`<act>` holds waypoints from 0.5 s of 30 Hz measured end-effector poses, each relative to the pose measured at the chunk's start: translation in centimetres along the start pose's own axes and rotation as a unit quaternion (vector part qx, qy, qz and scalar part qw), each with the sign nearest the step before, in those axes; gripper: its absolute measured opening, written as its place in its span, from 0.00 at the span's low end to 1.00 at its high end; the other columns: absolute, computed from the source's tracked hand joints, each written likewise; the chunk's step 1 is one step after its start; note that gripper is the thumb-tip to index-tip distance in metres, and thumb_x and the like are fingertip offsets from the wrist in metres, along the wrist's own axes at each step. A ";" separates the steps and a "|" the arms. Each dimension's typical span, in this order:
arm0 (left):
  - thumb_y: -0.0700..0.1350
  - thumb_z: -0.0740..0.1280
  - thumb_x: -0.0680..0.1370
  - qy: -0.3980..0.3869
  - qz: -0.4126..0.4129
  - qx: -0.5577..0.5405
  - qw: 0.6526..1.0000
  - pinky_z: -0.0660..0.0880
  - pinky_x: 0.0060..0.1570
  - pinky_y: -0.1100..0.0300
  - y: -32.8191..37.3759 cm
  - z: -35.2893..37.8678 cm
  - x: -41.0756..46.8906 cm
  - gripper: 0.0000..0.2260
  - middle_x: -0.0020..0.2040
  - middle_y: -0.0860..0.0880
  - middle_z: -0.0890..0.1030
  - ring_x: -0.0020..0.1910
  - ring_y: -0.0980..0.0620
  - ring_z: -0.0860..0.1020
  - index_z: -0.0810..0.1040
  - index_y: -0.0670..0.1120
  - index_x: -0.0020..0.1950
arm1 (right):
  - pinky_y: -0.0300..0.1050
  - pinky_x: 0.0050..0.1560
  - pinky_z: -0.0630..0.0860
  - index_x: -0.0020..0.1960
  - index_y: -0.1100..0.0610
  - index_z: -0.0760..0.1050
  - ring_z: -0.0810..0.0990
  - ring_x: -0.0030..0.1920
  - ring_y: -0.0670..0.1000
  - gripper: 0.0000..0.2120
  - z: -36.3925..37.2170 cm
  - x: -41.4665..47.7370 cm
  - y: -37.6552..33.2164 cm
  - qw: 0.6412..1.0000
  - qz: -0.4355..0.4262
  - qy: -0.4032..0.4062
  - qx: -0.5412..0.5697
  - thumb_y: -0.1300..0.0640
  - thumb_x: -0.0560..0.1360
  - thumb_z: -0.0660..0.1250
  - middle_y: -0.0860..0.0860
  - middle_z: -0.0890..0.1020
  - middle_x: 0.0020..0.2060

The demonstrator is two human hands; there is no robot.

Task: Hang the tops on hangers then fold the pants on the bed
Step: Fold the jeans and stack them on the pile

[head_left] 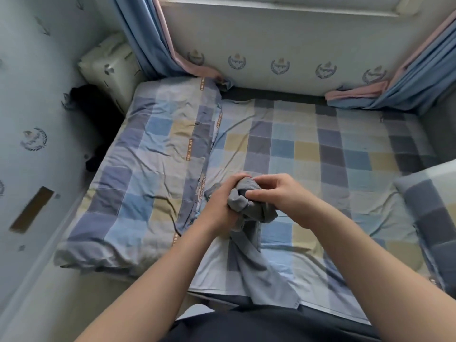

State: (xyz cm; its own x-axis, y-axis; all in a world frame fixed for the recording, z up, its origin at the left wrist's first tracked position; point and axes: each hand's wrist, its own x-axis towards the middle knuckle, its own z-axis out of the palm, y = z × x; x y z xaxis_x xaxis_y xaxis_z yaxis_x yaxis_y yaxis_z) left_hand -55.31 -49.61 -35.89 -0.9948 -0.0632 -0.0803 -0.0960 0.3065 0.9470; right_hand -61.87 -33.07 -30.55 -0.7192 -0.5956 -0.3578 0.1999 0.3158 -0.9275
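- Left hand (220, 204): reaches in from the lower left. Its grip is closed round the left side of a bunched grey garment (249, 208), with the fingers wrapped over the top of the bundle.
- Right hand (280, 195): reaches in from the lower right. Its grip is clamped on the right side of the same bundle, with the thumb pressed into the cloth and the fingers curled over it.
- Grey garment: the crumpled upper part is held between both hands, just above the bed (308, 149). The rest trails down toward the near edge and lies on the bedding in front of the person. Whether it is a top or pants cannot be told.
- Bed: covered in a check of blue, grey and pale yellow squares that is lightly creased. The hands are over its near middle.
- Folded quilt (148, 156): has the same check pattern and lies along the left part of the bed. Its right edge is just beside the left hand.
- Pillow (434, 206): checked, at the right edge of the bed and well apart from the hands.
- Curtains (150, 40): blue with pink lining. They hang at the far left and far right corners, and their hems rest on the head of the bed.
- Dark item (91, 124): lies in the gap between the quilt and the left wall. What it is cannot be told.
- White package (111, 67): stands in the far left corner, behind the quilt.
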 end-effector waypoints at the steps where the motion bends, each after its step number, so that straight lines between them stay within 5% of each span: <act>1: 0.38 0.69 0.77 0.031 -0.020 -0.037 0.999 0.77 0.55 0.63 0.1 0.2 0.2 0.17 0.56 0.53 0.82 0.56 0.53 0.81 0.76 0.52 0.63 | 0.42 0.48 0.81 0.51 0.53 0.86 0.85 0.48 0.48 0.05 -0.2 -0.1 0.1 1.000 -0.007 0.000 0.016 0.58 0.77 0.72 0.53 0.87 0.49; 5: 0.41 0.70 0.77 0.117 -0.137 -0.204 0.962 0.78 0.60 0.42 -0.9 -0.2 0.6 0.09 0.54 0.40 0.85 0.58 0.40 0.82 0.82 0.41 0.55 | 0.45 0.57 0.79 0.54 0.52 0.85 0.83 0.54 0.47 0.08 -1.6 0.2 1.8 0.997 -0.034 0.065 0.005 0.58 0.80 0.67 0.49 0.86 0.52; 8: 0.44 0.69 0.79 0.120 -0.198 -0.375 0.898 0.81 0.51 0.52 -1.1 -2.3 0.7 0.09 0.55 0.42 0.86 0.56 0.45 0.84 0.84 0.42 0.55 | 0.45 0.64 0.76 0.67 0.48 0.75 0.79 0.62 0.48 0.26 -2.0 0.9 4.3 0.994 -0.016 0.075 -0.078 0.72 0.77 0.61 0.46 0.81 0.62; 11: 0.47 0.68 0.76 0.103 -0.196 -0.455 0.863 0.82 0.44 0.56 -0.5 -4.5 1.2 0.11 0.51 0.42 0.86 0.51 0.46 0.86 0.88 0.43 0.49 | 0.39 0.67 0.66 0.79 0.41 0.57 0.64 0.73 0.43 0.42 -0.6 2.4 6.9 0.983 0.007 -0.002 -0.183 0.67 0.74 0.69 0.40 0.65 0.72; 13: 0.50 0.67 0.76 0.079 -0.193 -0.485 0.850 0.82 0.48 0.51 0.2 -5.5 1.3 0.14 0.51 0.40 0.85 0.50 0.43 0.85 0.87 0.42 0.48 | 0.40 0.71 0.64 0.78 0.42 0.60 0.64 0.73 0.42 0.41 1.0 3.9 8.1 0.979 -0.017 -0.025 -0.204 0.59 0.72 0.76 0.39 0.66 0.73; 15: 0.51 0.66 0.76 0.049 -0.190 -0.505 0.840 0.81 0.51 0.49 0.2 -6.6 1.1 0.16 0.50 0.39 0.84 0.50 0.41 0.84 0.86 0.40 0.49 | 0.35 0.62 0.72 0.65 0.40 0.73 0.75 0.64 0.45 0.28 2.8 5.5 8.6 0.980 -0.004 -0.019 -0.198 0.60 0.71 0.76 0.39 0.79 0.61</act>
State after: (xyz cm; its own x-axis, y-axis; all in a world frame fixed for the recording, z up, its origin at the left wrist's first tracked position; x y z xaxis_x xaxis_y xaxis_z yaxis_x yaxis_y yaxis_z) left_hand -56.24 -55.94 -33.74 -0.8869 -0.0664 -0.4571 -0.2780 -0.7135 0.6431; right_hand -62.27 -35.71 -40.82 -0.6927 -0.6244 -0.3610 -0.0855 0.5681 -0.8185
